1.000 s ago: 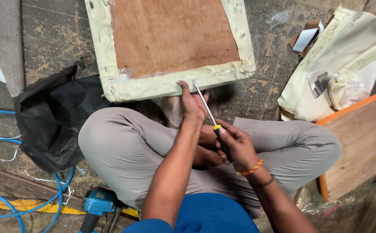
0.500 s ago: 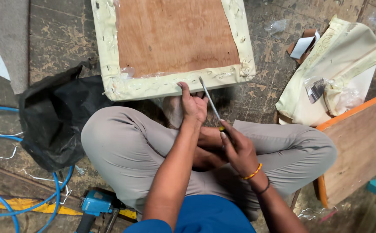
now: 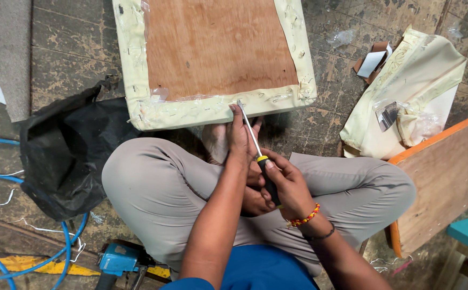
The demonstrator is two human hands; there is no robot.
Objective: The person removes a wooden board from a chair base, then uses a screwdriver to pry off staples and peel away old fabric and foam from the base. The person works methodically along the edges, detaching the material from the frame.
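gripping 1 screwdriver [image 3: 259,161] in right hand [image 3: 287,185] | left hand [image 3: 239,134] fingers flat on 1 cushion board [image 3: 212,110]

Seat panel [image 3: 218,53] on floor [image 3: 67,59] before the crossed legs; bag [image 3: 67,156] left of the knee, hoses [image 3: 8,215] farther left; stapler [image 3: 118,260] behind the bag; cloth [image 3: 411,91] and board [image 3: 443,177] right of the legs.

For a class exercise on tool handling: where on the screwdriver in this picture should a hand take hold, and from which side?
Probably the thick black handle of the screwdriver, coming from the end near the person's body. The thin metal shaft points away toward the cream-edged seat panel, so only the handle end offers a wide grip; the right hand already wraps it.
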